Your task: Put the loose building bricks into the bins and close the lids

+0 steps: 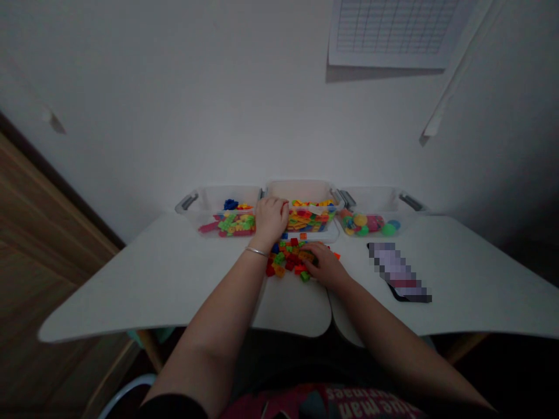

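The fingers of the right hand [325,265] lie loosely spread over the right side of a heap of toy bricks [286,262], touching it, though I can't tell from here whether they have hold of a brick. The fingers of the left hand [271,218] curve down at the near edge of the middle bin [301,191], and they hide whatever may be under them, so I can't say if they are gripping anything. The heap sits loose on the desk [152,279], near the middle of its back edge and just in front of that bin. Nothing shows these bricks sorted: reds, greens, oranges and a few blues lie jumbled together, too many to count from where I stand. Three clear bins stand side by side along the back edge. The left bin [227,195] holds mostly pink, green and yellow bricks, with some blue pieces at the back, the middle one mainly orange and yellow bricks, and the right bin [371,198] round pieces in green, pink, yellow and blue. One thin bracelet [256,252] circles the left wrist. One blurred flat object [395,270] lies to the right of the heap, well short of the desk's right corner.
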`<state>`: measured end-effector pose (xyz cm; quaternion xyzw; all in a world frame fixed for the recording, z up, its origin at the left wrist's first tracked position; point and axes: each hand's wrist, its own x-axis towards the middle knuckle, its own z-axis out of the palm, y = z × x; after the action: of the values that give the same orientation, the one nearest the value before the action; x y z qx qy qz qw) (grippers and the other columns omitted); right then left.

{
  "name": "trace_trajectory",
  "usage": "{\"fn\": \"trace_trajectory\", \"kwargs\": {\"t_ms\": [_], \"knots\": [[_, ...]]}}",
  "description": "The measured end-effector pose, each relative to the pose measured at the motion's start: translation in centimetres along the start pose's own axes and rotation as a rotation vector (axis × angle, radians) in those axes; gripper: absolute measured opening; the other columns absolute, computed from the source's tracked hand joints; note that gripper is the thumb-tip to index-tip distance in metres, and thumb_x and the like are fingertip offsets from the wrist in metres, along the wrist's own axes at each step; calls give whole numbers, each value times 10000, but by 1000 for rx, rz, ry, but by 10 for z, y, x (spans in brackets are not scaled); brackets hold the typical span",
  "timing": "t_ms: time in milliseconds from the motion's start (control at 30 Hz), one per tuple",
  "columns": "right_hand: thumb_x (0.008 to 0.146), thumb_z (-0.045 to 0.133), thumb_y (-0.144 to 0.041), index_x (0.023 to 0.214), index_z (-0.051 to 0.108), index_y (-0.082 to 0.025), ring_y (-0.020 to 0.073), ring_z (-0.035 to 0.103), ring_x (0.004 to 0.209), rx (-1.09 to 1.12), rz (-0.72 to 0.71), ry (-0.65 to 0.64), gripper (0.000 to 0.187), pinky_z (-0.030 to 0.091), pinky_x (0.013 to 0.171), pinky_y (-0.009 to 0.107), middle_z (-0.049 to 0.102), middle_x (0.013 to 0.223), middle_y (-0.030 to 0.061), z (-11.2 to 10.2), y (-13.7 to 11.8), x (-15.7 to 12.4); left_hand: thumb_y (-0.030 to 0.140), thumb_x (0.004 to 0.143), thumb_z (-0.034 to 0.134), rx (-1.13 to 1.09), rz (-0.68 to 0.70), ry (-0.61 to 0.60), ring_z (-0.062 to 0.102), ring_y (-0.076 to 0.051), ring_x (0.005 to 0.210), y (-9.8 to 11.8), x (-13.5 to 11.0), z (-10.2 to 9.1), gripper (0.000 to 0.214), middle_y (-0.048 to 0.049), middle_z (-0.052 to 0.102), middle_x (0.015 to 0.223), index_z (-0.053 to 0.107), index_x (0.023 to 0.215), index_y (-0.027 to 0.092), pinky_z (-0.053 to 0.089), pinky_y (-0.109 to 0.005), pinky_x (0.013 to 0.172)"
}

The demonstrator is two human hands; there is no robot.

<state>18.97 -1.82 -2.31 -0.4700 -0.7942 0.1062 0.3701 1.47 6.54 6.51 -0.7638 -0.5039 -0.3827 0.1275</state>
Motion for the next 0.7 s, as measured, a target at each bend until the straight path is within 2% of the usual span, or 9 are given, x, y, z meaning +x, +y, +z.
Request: {"fn": "trace_trajectory", "kwargs": {"t_ms": [100,267,467,533,600,700], "knots": [[823,597,-202,1100,628,-191,246,582,1092,-6,-3,7,279,456,984,449,657,1147,107,1,1,0,263,950,382,44,37,-27,591,-271,1012,1,-1,-1,345,-125,695,957,701,967,132,434,-443,958],[815,596,-201,1084,628,-180,246,580,1087,-3,-19,39,272,453,986,453,656,1130,117,1,1,0,250,951,380,-30,67,-2,537,-244,1187,-1,-2,-2,363,-127,613,1282,627,1182,117,385,-423,1069],[796,586,-179,1103,603,-163,253,564,1099,-27,-54,58,308,446,997,455,646,1143,124,-3,-3,-1,246,928,424,-64,103,-45,349,-285,1372,2,-11,-12,468,-121,453,1460,446,1386,150,305,-495,1128],[783,592,-174,1101,600,-157,256,559,1101,-49,-45,63,319,444,1000,449,639,1152,130,-3,-5,-2,234,904,469,-66,112,-32,308,-303,1389,9,-19,-18,498,-98,441,1471,429,1397,183,279,-522,1134],[776,596,-178,1096,597,-153,261,552,1103,-85,-33,63,321,442,998,448,632,1154,136,-5,-7,-2,232,866,535,-63,130,-2,293,-323,1383,17,-28,-22,488,-95,466,1444,487,1351,194,265,-527,1136],[788,580,-187,1070,598,-151,261,557,1063,-137,-9,51,285,456,964,442,639,1096,133,-6,-10,-1,210,866,532,-104,242,-28,441,-289,1240,26,-44,-23,320,-89,609,1240,623,1173,196,341,-479,1086]]}}
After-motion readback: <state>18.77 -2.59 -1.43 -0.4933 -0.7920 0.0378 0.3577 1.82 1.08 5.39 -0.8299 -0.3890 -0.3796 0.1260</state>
